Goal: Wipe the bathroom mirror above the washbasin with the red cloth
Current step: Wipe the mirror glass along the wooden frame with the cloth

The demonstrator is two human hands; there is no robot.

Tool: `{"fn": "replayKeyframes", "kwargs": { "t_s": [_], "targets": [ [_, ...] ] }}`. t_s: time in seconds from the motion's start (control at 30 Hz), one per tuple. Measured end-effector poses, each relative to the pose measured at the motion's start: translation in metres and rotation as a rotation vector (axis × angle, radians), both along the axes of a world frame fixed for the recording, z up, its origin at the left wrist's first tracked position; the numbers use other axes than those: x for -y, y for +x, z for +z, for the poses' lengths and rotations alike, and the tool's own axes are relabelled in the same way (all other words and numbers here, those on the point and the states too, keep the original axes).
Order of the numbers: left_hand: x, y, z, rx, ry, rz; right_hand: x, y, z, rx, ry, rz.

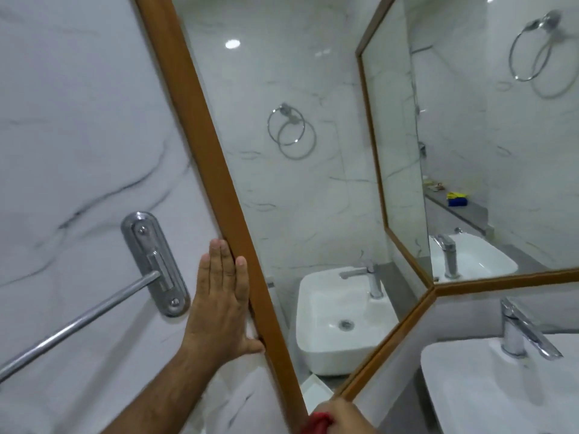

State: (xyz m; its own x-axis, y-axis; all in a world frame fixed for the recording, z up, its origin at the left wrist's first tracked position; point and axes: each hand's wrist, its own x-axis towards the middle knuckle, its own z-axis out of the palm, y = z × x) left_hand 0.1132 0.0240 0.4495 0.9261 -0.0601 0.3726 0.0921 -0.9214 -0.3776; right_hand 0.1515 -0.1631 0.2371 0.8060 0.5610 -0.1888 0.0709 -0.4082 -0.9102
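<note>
Two wood-framed mirrors meet in a corner. The mirror above the washbasin (517, 145) is on the right, over the white washbasin (476, 389). A side mirror (282, 198) fills the middle and reflects the basin. My left hand (219, 305) lies flat on the marble wall with straight fingers, touching the outer edge of the side mirror's wooden frame (200, 120); it holds nothing. My right hand (344, 418) shows only partly at the bottom edge, below the side mirror's lower corner. It is closed on the bunched red cloth (316, 422).
A chrome towel bar (78, 327) on an oval bracket (156, 264) juts from the wall left of my left hand. A chrome faucet (523, 333) stands on the basin. The glass reflects a towel ring and a shelf with yellow-blue items.
</note>
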Motion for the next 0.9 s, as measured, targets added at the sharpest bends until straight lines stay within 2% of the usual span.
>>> {"fn": "replayKeyframes", "kwargs": {
  "t_s": [0.03, 0.07, 0.1, 0.17, 0.2, 0.27, 0.33, 0.4, 0.5, 0.6, 0.67, 0.77, 0.9],
  "targets": [
    [0.001, -0.003, -0.005, 0.052, -0.003, -0.032, 0.009, 0.011, 0.022, -0.002, 0.088, 0.061],
    [0.006, -0.007, 0.000, 0.035, -0.015, -0.047, 0.015, 0.020, 0.056, -0.018, 0.057, 0.017],
    [0.008, -0.007, 0.006, 0.094, -0.010, -0.078, 0.028, 0.022, 0.101, 0.019, 0.132, -0.076],
    [0.010, -0.005, 0.039, 0.228, 0.028, -0.118, 0.049, 0.032, 0.183, 0.202, 0.486, -0.303],
    [0.013, -0.002, 0.061, 0.301, 0.044, -0.120, 0.056, 0.023, 0.228, 0.255, 0.636, -0.405],
    [0.016, 0.003, 0.123, 0.460, 0.150, -0.110, 0.062, 0.011, 0.299, 0.365, 0.890, -0.467],
    [0.020, 0.007, 0.194, 0.527, 0.232, -0.073, 0.053, 0.025, 0.363, 0.567, 1.027, -0.573],
    [0.018, 0.006, 0.254, 0.535, 0.317, -0.030, 0.041, 0.033, 0.422, 0.790, 1.044, -0.694],
    [0.003, 0.009, 0.309, 0.501, 0.414, -0.028, 0.018, 0.057, 0.489, 0.929, 1.031, -0.741],
    [-0.010, 0.014, 0.322, 0.416, 0.423, -0.082, -0.014, 0.090, 0.530, 0.908, 0.953, -0.568],
    [-0.010, 0.013, 0.321, 0.379, 0.434, -0.099, -0.030, 0.102, 0.548, 0.999, 0.852, -0.518],
    [-0.007, 0.014, 0.319, 0.398, 0.412, -0.016, -0.041, 0.111, 0.556, 1.198, 0.859, -0.443],
    [0.005, 0.008, 0.314, 0.502, 0.413, 0.121, -0.045, 0.111, 0.510, 1.670, 0.598, -0.256]
  ]
}}
